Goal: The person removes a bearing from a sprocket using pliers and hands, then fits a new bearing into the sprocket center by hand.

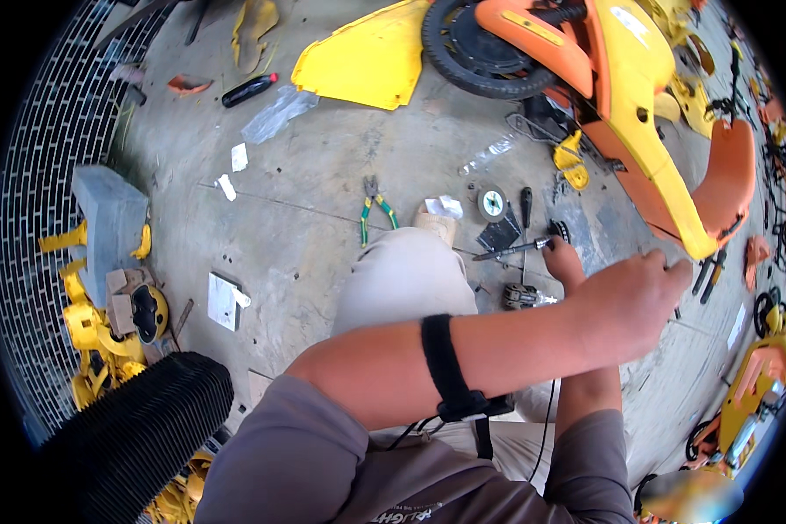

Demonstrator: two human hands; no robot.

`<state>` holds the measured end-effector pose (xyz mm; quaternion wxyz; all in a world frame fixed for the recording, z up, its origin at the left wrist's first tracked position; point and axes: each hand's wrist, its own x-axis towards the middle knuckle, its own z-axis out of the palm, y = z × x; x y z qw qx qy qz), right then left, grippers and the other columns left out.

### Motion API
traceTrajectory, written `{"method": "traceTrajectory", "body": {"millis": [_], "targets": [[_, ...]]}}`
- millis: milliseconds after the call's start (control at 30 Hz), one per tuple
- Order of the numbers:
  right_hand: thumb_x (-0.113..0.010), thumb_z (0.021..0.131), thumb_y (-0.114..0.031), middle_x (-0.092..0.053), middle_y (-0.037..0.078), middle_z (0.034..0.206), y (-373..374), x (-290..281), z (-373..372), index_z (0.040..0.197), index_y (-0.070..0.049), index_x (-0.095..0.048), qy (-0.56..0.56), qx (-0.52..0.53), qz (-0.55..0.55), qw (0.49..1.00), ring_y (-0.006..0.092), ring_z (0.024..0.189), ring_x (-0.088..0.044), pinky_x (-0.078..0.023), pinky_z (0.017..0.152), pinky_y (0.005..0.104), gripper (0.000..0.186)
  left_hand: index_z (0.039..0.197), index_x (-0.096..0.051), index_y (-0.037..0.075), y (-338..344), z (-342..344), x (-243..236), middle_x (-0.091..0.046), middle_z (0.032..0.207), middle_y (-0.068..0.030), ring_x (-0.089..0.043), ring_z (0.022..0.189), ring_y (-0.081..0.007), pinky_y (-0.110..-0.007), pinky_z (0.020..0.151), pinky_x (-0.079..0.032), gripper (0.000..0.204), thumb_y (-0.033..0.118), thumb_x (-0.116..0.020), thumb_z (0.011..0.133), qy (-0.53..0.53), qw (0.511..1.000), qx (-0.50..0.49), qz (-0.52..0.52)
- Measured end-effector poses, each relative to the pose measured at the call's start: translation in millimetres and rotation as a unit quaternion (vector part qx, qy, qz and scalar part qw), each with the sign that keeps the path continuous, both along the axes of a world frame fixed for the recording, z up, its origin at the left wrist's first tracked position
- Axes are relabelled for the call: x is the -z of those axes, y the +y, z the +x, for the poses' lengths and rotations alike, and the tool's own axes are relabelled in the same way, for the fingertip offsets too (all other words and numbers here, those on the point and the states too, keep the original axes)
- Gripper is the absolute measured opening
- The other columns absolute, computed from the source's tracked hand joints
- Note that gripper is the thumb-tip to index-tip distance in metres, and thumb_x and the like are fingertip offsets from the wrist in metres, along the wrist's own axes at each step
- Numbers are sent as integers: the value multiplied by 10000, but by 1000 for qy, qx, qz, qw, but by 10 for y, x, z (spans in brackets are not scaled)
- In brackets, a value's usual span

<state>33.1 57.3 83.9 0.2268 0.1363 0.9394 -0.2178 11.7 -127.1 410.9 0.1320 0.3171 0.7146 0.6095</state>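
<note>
Nearest: left forearm with black fabric strap [441,358] crosses over to the right, ending in the left hand [630,301], fingers curled, just beside the tail end of the yellow-and-orange plastic-bodied scooter [629,140]; can't tell if it grips or touches anything. Right hand [567,264], partly hidden, is near side of the scooter, apparently grasping a slim dark-and-silver rod-shaped tool [508,251]. Also near side of the scooter: grey metal mechanical part [522,297], black-handled screwdriver [526,203], round tape roll with pale centre [492,203]. Farther left of the scooter: green-and-yellow-handled pliers [375,210], jaws spread, nobody holding them. Scooter itself looks laid on its side on grey concrete floor [297,166], right and ahead of the person. Progress, my read: partway. Large flat yellow plastic panel [367,57] lies loose just left of the scooter, small yellow plastic piece [571,162] lies by its near side. Black-tyred wheel [473,48] looks still on, and so does the long yellow body shell, so those look not yet touched; which fasteners are out or left, can't tell from this view
</note>
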Motion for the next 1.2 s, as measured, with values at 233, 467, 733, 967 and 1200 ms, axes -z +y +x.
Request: {"method": "traceTrajectory", "body": {"millis": [233,467,733,967,1200], "targets": [[-589,918,-268,-694,246,994,-1445,-144,-942,1056,-17,-650,37,-170,-77,982,433,972,-652,-517,850,498,292,1162,-482,-40,-567,-131,-127,-540,941,-207,-629,871,-367,-445,721,-502,399,6,-604,784,9,1000,-13,-2],[-591,904,-271,-694,210,1004,-2576,456,-1109,980,-53,-684,41,-264,-168,949,403,959,-654,-515,846,500,249,1115,-502,-23,-1106,-368,-64,-509,902,-175,-604,820,-320,-395,721,-490,336,21,-593,794,16,996,-31,-82],[-669,874,-370,-732,138,954,-3201,910,-1049,973,-84,-737,-5,-333,-71,940,346,922,-689,-514,857,457,311,1098,-535,-17,-1167,-464,145,-554,917,-176,-632,795,-272,-338,645,-541,347,103,-628,787,22,981,-73,-179],[-634,877,-308,-747,92,1008,-3498,1070,-983,955,-123,-757,-27,-354,44,934,275,961,-702,-481,887,434,236,1081,-550,-22,-1016,-481,152,-557,927,-185,-623,787,-261,-330,643,-525,288,138,-577,842,1,982,-29,-186],[-633,864,-184,-718,232,936,-3320,918,-1227,1111,35,-541,32,-66,-256,964,397,854,-699,-551,734,440,343,1126,-518,-7,-858,-494,117,-511,949,-158,-615,821,-314,-377,720,-503,298,85,-577,849,16,984,-10,-180]]}}
